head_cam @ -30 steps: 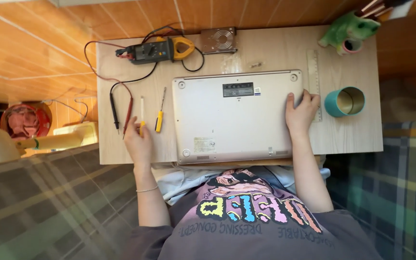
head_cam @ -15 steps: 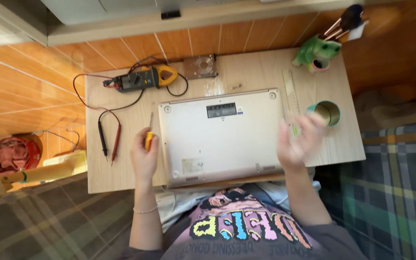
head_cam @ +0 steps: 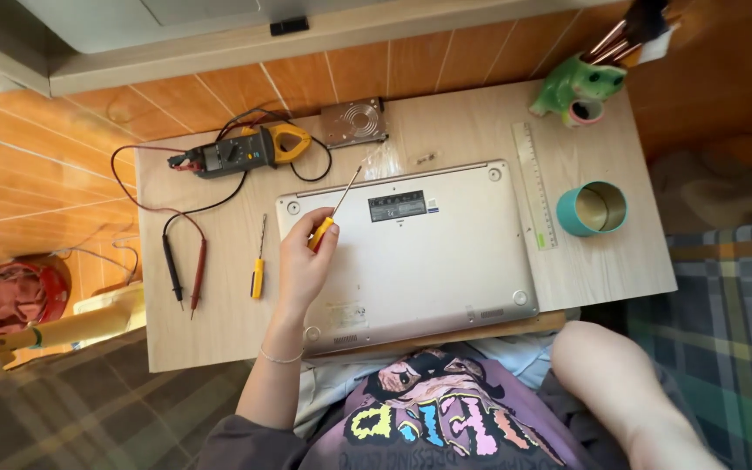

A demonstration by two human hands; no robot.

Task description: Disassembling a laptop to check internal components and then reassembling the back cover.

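Observation:
A silver laptop (head_cam: 446, 261) lies upside down on a small wooden table (head_cam: 206, 335), its base panel facing up. My left hand (head_cam: 305, 265) rests over the laptop's left part and grips a screwdriver (head_cam: 335, 209) by its yellow handle. The thin shaft points up and right towards the laptop's far edge. Of my right arm only the forearm (head_cam: 624, 392) shows at the lower right, off the table; its hand is out of the picture.
A second yellow-handled screwdriver (head_cam: 258, 261) lies left of the laptop, beside two test probes (head_cam: 184, 261) wired to a clamp meter (head_cam: 241, 150). A bare hard drive (head_cam: 354, 122), ruler (head_cam: 533, 183), teal ring (head_cam: 592, 209) and green frog holder (head_cam: 576, 87) sit around it.
My left hand took a screwdriver off the table and brought it over the laptop. My right hand left the laptop's right edge and dropped out of view.

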